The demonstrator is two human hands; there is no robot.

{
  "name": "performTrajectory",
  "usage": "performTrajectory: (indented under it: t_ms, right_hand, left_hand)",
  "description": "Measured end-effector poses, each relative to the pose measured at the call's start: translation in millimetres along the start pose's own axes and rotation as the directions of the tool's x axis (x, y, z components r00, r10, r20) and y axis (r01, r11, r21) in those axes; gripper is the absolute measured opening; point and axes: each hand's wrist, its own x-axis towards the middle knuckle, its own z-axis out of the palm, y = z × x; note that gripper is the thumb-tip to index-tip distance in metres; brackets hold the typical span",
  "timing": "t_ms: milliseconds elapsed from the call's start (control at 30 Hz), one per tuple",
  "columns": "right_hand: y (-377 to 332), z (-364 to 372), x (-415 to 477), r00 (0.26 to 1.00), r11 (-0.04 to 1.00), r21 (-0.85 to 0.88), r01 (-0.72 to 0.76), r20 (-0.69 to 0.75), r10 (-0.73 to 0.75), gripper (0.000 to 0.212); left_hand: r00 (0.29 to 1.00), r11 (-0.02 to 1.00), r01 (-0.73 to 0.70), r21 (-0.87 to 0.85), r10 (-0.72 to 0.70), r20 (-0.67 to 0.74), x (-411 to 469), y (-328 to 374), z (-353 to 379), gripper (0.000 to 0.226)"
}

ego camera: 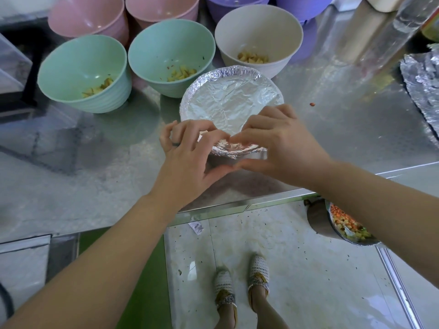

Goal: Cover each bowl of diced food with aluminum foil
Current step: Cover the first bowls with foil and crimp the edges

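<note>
Foil point(230, 100) lies drawn tight and crinkled over a bowl that is almost wholly hidden beneath it, standing on the shiny metal bench point(332, 129) near its front edge, just in front of the open bowls. The far and side edges of the sheet are folded down around the rim, while the near edge is bunched under the person's fingers. The left hand point(190, 153), which wears a dark ring point(175, 144), has its fingers curled over the near left part of the rim with its grip pinching the crumpled foil. The right hand point(278, 143) meets it from the other side, fingers bent and its grip grasping the same gathered edge; the fingertips of the two hands nearly touch. Behind the covered bowl stand three uncovered ones, each with a small heap of yellowish diced food at the bottom: a green bowl on the left point(71, 74), a second green bowl point(166, 41) beside it, and a cream bowl point(256, 27) to the right. Stacked pink bowls point(90, 17) and purple bowls point(235, 5) sit further back. A loose foil sheet point(420, 86) lies at the right end of the bench. Below the bench edge, a pot point(318, 222) of mixed diced vegetables shows above the speckled floor point(285, 245).
</note>
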Motion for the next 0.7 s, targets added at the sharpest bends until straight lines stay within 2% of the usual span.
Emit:
performTrajectory:
  t_ms: [100, 200, 400, 600, 700]
  right_hand:
    - [21, -17, -10, 0.999, 1.000, -0.007, -0.004, 0.039, 0.004, 0.038]
    - [32, -20, -13, 0.999, 1.000, -0.013, 0.021, 0.047, -0.020, 0.024]
    - [31, -8, -6, 0.997, 0.997, -0.003, 0.077, 0.011, -0.077, 0.011]
    - [33, -9, -4, 0.996, 0.996, 0.003, 0.092, 0.020, -0.092, 0.013]
    - [30, -8, -4, 0.995, 0.995, -0.002, 0.098, 0.029, -0.098, 0.017]
  left_hand:
    - [0.999, 0.999, -0.003, -0.039, 0.001, -0.046, 5, 9, -2, 0.032]
    - [0.998, 0.999, 0.006, -0.052, -0.009, -0.068, 5, 14, 1, 0.018]
    - [0.996, 0.999, 0.012, -0.052, -0.017, -0.092, 8, 11, 2, 0.021]
    - [0.996, 0.998, -0.054, -0.014, 0.053, -0.068, 7, 5, 2, 0.024]
    - [0.996, 0.998, -0.059, -0.003, 0.059, -0.072, 4, 0, 0, 0.017]
